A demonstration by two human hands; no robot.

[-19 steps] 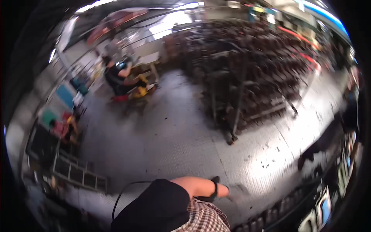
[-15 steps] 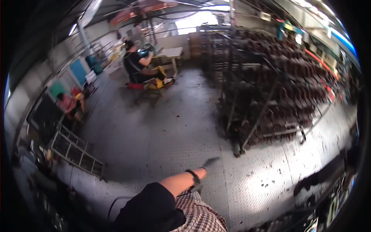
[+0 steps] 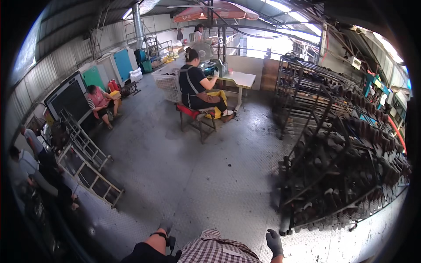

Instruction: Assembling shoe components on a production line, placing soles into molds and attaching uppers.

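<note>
My left hand [image 3: 166, 225], in a dark glove below a black wrist strap, hangs low in front of me beside my checked apron [image 3: 215, 247]. Its fingers are too small and dark to make out. To the right of the apron is my right hand [image 3: 274, 242] in a grey glove, fingers loosely bent and apart, with nothing seen in it. Both hands are over the metal floor [image 3: 210, 193] and touch no object that I can see. Nearest to the right hand stands a dark metal rack [image 3: 286, 217] bearing rows of brown and dark shoe-like pieces.
A person [image 3: 193, 83] sits on a stool [image 3: 199, 120] at a machine table [image 3: 241, 79], beside a white basket [image 3: 168, 85]. Another person [image 3: 103, 103] sits by the left wall. Metal frames [image 3: 94, 175] lean nearby, with people [image 3: 33, 162] at the far left. A second rack [image 3: 307, 83] stands behind.
The view has turned left and come closer to the seated people; the racks have shifted right. My left arm has swung back from its forward reach. My right hand has come into view.
</note>
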